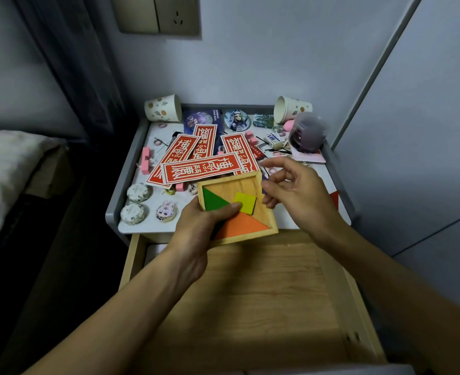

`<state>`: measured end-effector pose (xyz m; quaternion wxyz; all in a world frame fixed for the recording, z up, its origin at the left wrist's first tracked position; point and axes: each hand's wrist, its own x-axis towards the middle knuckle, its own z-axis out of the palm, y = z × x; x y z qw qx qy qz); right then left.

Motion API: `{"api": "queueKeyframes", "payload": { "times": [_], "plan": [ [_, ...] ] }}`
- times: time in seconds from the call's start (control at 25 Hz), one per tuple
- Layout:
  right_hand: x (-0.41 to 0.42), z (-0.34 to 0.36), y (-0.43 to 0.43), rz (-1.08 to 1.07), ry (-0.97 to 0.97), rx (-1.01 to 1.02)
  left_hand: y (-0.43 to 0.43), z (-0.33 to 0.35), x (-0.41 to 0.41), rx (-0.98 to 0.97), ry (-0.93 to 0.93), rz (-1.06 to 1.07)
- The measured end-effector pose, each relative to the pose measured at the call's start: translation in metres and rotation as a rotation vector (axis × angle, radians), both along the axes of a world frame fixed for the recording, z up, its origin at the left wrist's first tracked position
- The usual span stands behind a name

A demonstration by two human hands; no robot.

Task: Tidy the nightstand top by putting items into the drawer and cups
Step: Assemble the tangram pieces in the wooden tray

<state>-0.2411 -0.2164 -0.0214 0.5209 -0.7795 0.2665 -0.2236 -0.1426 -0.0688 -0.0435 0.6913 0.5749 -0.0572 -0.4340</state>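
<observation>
My left hand grips a wooden tangram tray by its near left corner, thumb pressed on a yellow square piece. A green triangle and an orange triangle lie in the tray, which is held over the nightstand's front edge. My right hand hovers just right of the tray with fingers apart, holding nothing. Below stands the pulled-out wooden drawer. Two paper cups lie on their sides at the back, one left and one right.
Red paper strips cover the nightstand's middle. Round badges, pink clips, hairpins, two round cakes and a purple jar lie scattered around. A bed is at the left, a wall and panel at the right.
</observation>
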Motion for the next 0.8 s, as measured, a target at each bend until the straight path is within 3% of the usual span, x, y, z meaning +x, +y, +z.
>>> {"api": "queueKeyframes", "payload": {
  "times": [0.12, 0.24, 0.48, 0.64, 0.8],
  "plan": [
    [-0.001, 0.001, 0.000, 0.057, 0.052, -0.113, 0.000, -0.002, 0.001, 0.022, -0.033, 0.029],
    [-0.003, 0.002, 0.001, 0.124, 0.092, -0.088, -0.001, -0.005, 0.003, 0.024, -0.060, 0.046],
    [-0.007, 0.000, -0.002, 0.250, 0.194, -0.361, -0.002, -0.011, 0.007, 0.035, -0.101, 0.056],
    [-0.008, -0.002, -0.004, 0.311, 0.286, -0.431, -0.002, -0.011, 0.006, 0.040, -0.110, 0.047],
    [-0.007, -0.002, -0.008, 0.228, 0.170, -0.394, -0.002, -0.008, 0.007, 0.037, -0.100, 0.015]
  ]
}}
